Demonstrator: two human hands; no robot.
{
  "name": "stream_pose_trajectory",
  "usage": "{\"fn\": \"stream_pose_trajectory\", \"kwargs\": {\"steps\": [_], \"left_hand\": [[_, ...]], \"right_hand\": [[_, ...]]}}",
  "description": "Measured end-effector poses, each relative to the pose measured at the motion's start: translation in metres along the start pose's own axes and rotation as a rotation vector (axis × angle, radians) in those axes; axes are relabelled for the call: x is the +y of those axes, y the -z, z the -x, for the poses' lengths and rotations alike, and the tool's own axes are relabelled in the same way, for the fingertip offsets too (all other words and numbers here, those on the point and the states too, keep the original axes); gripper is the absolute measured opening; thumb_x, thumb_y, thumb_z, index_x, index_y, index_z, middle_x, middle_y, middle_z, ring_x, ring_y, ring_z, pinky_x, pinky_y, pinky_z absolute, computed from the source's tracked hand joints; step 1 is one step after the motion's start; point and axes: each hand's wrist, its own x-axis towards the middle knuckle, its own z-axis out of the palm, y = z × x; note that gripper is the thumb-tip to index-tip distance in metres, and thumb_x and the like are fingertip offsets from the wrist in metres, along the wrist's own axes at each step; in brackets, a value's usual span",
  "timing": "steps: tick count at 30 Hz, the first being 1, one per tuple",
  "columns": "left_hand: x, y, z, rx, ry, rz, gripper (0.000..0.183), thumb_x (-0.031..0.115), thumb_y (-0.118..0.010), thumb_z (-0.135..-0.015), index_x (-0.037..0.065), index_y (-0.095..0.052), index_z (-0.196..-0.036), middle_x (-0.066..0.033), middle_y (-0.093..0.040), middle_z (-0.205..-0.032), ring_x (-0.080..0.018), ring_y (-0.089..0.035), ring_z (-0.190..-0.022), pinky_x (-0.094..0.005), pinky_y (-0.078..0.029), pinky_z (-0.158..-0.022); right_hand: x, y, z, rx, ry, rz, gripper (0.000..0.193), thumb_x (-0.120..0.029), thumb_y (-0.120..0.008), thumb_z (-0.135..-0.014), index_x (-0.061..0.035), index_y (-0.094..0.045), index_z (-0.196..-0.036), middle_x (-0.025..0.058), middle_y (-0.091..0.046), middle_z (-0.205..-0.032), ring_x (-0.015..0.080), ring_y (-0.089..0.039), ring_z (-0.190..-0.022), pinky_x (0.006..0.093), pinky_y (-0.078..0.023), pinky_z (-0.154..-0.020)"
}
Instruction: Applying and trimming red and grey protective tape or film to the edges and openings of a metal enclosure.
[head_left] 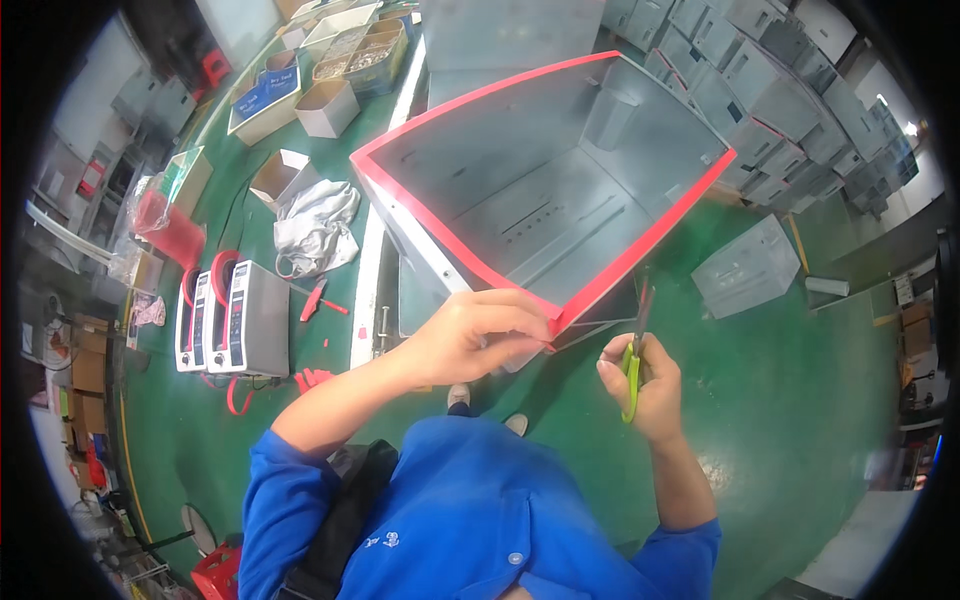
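A large grey metal box stands in front of me, tilted in view, its open side facing up. Red tape runs along the rim of that opening. At the box's near corner, my left hand pinches the red tape between thumb and fingers. To the right of this corner, my right hand grips a pair of scissors by the green handles. The dark blades point away from me, beside the box and apart from the tape. Whether the blades are parted is hard to make out.
On the green bench at left are two tape dispensers, a red-handled tool, a grey rag and an open carton. Grey boxes are stacked at far right. Another grey box sits on the floor.
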Motion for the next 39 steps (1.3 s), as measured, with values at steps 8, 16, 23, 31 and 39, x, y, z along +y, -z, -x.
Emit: {"fn": "stream_pose_trajectory", "kwargs": {"steps": [8, 16, 23, 31, 39], "left_hand": [[-0.007, 0.001, 0.022, 0.035, -0.278, -0.452, 0.023, -0.004, -0.061, -0.068, 0.001, -0.062, -0.091, -0.0099, -0.059, -0.092, -0.0249, -0.057, -0.08, -0.0327, -0.048, -0.067], [-0.007, -0.001, 0.025, 0.052, -0.36, -0.598, 0.028, 0.001, -0.061, -0.06, -0.001, -0.06, -0.088, -0.0106, -0.058, -0.09, -0.0258, -0.056, -0.078, -0.033, -0.05, -0.064], [0.001, 0.003, 0.024, -0.045, -0.376, -0.706, 0.026, 0.007, -0.06, -0.062, -0.004, -0.059, -0.087, -0.0128, -0.057, -0.093, -0.0257, -0.056, -0.08, -0.0328, -0.05, -0.065], [0.006, 0.006, 0.02, -0.093, -0.37, -0.678, 0.029, 0.002, -0.059, -0.058, -0.005, -0.061, -0.086, -0.0143, -0.058, -0.095, -0.0261, -0.058, -0.08, -0.0327, -0.052, -0.064], [0.006, 0.008, 0.018, -0.104, -0.377, -0.66, 0.028, 0.002, -0.059, -0.057, -0.006, -0.061, -0.083, -0.0149, -0.059, -0.092, -0.0264, -0.058, -0.079, -0.0328, -0.052, -0.064]], "right_hand": [[0.008, -0.015, -0.004, 0.004, 0.366, 0.246, 0.029, -0.003, -0.073, -0.067, -0.0051, -0.056, -0.09, 0.0052, -0.057, -0.085, 0.0108, -0.053, -0.059, 0.023, -0.042, -0.051], [0.017, -0.014, -0.005, -0.007, 0.361, 0.241, 0.03, -0.003, -0.073, -0.066, -0.0046, -0.056, -0.091, 0.0057, -0.057, -0.086, 0.0123, -0.053, -0.061, 0.0233, -0.042, -0.051], [0.022, -0.012, -0.005, -0.013, 0.349, 0.244, 0.029, -0.004, -0.073, -0.066, -0.0042, -0.056, -0.091, 0.0064, -0.058, -0.087, 0.0132, -0.053, -0.063, 0.0237, -0.043, -0.052], [0.028, -0.008, -0.005, -0.007, 0.332, 0.265, 0.03, -0.003, -0.073, -0.067, -0.0035, -0.057, -0.092, 0.0067, -0.058, -0.088, 0.0125, -0.054, -0.063, 0.0235, -0.043, -0.052], [0.02, -0.007, -0.018, 0.079, 0.492, 0.3, 0.042, 0.001, -0.069, -0.067, -0.0011, -0.055, -0.106, 0.0135, -0.059, -0.106, 0.0195, -0.062, -0.08, 0.0261, -0.051, -0.058]]}}
